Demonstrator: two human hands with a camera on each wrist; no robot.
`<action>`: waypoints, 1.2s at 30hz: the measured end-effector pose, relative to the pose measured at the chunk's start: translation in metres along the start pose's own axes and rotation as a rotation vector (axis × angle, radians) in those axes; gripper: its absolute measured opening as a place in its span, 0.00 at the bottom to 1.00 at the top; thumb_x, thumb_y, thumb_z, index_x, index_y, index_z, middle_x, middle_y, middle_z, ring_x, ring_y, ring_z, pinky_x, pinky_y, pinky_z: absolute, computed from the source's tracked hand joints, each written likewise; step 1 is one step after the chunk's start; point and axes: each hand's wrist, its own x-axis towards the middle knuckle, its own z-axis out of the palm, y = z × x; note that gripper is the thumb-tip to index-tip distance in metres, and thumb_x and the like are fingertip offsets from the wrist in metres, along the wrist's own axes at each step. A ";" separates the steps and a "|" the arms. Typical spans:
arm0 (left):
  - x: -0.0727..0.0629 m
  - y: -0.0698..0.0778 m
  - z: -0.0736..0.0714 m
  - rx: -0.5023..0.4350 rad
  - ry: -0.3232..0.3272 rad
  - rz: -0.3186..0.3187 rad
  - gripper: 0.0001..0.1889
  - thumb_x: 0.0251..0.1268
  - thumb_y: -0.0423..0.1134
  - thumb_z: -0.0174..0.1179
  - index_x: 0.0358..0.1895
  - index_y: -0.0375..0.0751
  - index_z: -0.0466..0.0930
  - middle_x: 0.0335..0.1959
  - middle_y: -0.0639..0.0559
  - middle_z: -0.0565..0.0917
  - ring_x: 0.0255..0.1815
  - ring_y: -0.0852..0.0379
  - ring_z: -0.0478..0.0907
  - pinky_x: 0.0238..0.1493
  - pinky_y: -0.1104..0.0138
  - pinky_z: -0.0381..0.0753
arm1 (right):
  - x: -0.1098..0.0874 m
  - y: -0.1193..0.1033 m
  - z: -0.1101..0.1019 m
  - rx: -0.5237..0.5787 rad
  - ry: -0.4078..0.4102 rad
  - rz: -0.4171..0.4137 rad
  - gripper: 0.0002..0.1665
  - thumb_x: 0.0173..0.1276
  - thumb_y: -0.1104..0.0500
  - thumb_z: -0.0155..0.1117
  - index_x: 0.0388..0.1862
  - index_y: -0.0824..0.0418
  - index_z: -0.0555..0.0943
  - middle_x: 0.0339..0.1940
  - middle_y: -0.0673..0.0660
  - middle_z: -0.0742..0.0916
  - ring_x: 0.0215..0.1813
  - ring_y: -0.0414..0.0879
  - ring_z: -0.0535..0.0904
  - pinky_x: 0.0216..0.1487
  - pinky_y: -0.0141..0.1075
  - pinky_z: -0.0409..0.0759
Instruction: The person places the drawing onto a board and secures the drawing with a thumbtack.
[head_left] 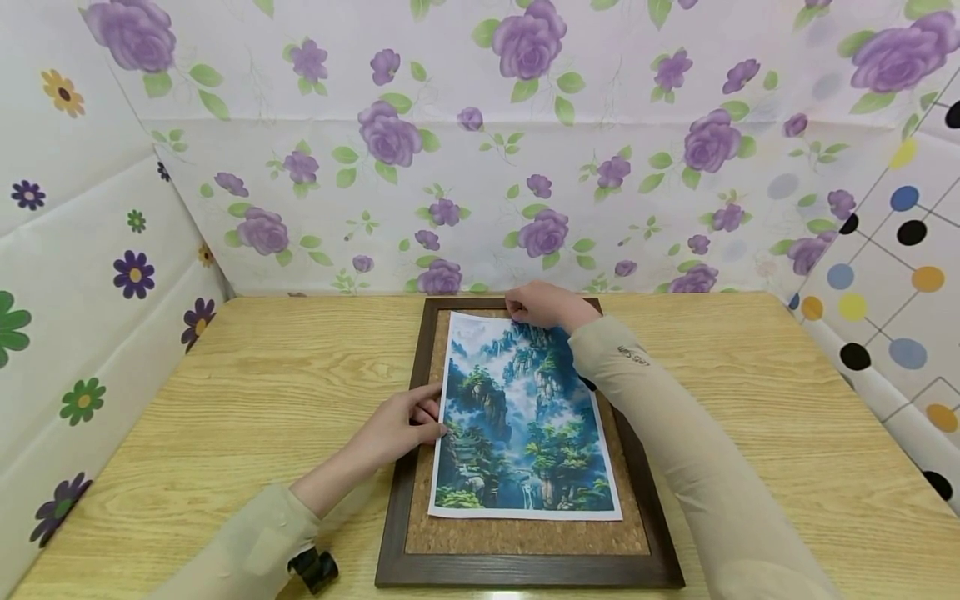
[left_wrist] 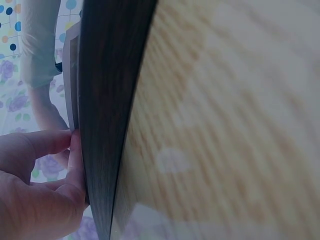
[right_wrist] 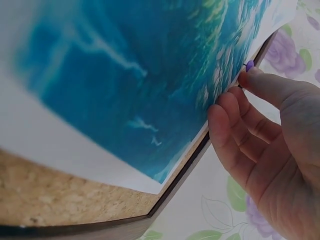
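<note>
A printed landscape picture (head_left: 525, 417) with blue-green mountains and a white margin lies on a dark-framed cork board (head_left: 528, 537). At its left edge my left hand (head_left: 405, 425) pinches the paper between thumb and finger, reaching over the frame's left side. My right hand (head_left: 543, 304) is at the board's far edge, near the top of the picture. In the right wrist view, its thumb and index finger pinch a purple push pin (right_wrist: 249, 65), whose thin needle points toward the paper. The other fingers touch the picture's top edge. Whether the needle enters the paper cannot be told.
The board lies on a light wood-grain table (head_left: 300, 383). A wall covering with purple flowers (head_left: 450, 167) stands right behind the far edge. Patterned sheets with daisies (head_left: 82, 400) and coloured dots (head_left: 900, 275) close the left and right sides.
</note>
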 end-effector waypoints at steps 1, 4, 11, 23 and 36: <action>0.000 0.000 0.000 -0.001 -0.002 0.001 0.35 0.64 0.31 0.62 0.75 0.34 0.61 0.45 0.43 0.80 0.38 0.59 0.78 0.36 0.68 0.79 | 0.000 0.000 0.000 -0.002 0.003 0.000 0.08 0.77 0.59 0.55 0.35 0.58 0.76 0.29 0.53 0.79 0.29 0.43 0.70 0.37 0.37 0.68; 0.000 -0.001 0.000 -0.002 -0.007 0.004 0.35 0.64 0.31 0.61 0.75 0.34 0.61 0.45 0.44 0.80 0.38 0.58 0.78 0.36 0.68 0.78 | 0.000 -0.001 0.000 -0.012 0.004 0.004 0.08 0.77 0.59 0.55 0.34 0.57 0.76 0.28 0.52 0.79 0.28 0.43 0.70 0.37 0.37 0.68; 0.000 -0.002 -0.001 0.009 -0.013 0.014 0.35 0.65 0.31 0.61 0.75 0.35 0.61 0.45 0.44 0.80 0.38 0.58 0.77 0.35 0.68 0.76 | 0.000 -0.005 -0.002 -0.030 0.003 0.026 0.08 0.76 0.58 0.56 0.34 0.56 0.76 0.28 0.53 0.79 0.28 0.44 0.71 0.36 0.37 0.69; 0.001 -0.001 0.001 0.014 -0.009 0.013 0.35 0.65 0.31 0.61 0.75 0.35 0.61 0.44 0.45 0.80 0.37 0.58 0.77 0.35 0.68 0.76 | 0.000 -0.006 0.001 -0.063 0.022 0.083 0.08 0.74 0.56 0.60 0.33 0.55 0.76 0.28 0.52 0.79 0.30 0.44 0.70 0.37 0.38 0.68; 0.001 -0.003 0.000 0.024 -0.006 0.021 0.35 0.65 0.31 0.61 0.75 0.35 0.61 0.44 0.44 0.80 0.37 0.58 0.77 0.34 0.68 0.76 | 0.003 -0.010 0.000 -0.036 0.030 0.105 0.07 0.74 0.57 0.60 0.33 0.55 0.78 0.31 0.53 0.82 0.32 0.45 0.72 0.38 0.39 0.69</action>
